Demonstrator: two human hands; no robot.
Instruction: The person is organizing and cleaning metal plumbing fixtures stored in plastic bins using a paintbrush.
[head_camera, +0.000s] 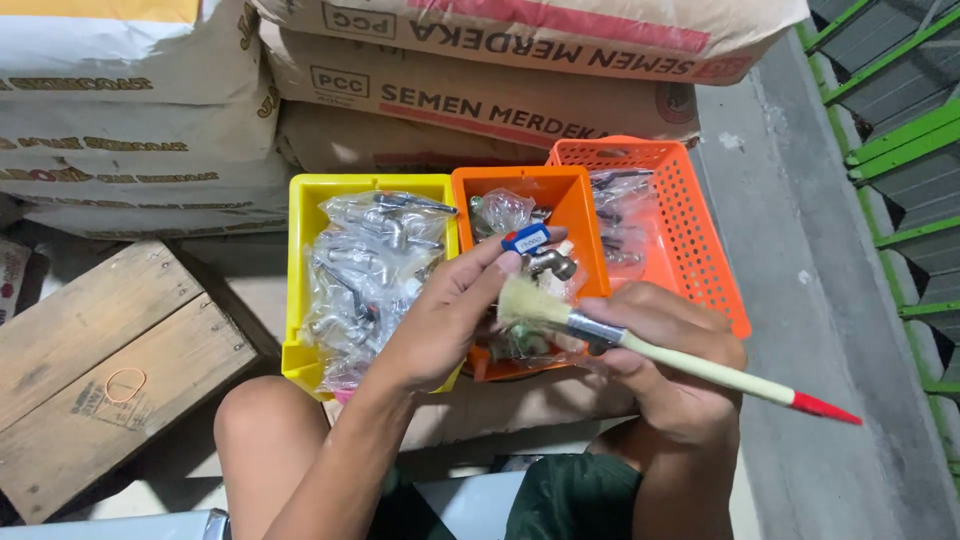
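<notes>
My left hand (445, 315) holds up a small metal tap (540, 255) with a blue handle, pinched in its fingertips over the orange bin (575, 195). My right hand (665, 365) grips a paintbrush (640, 345) with pale bristles, a metal band, a cream handle and a red tip. The bristles lie just below the tap, near my left fingertips. Bagged metal taps fill the yellow bin (300, 290) to the left.
An orange mesh basket (690, 215) with more bagged fittings stands to the right of the orange bin. Stacked cement sacks (480, 95) rise behind the bins. A wooden crate (100, 370) with a rubber band on it sits at left. Green railing (900, 180) runs along the right.
</notes>
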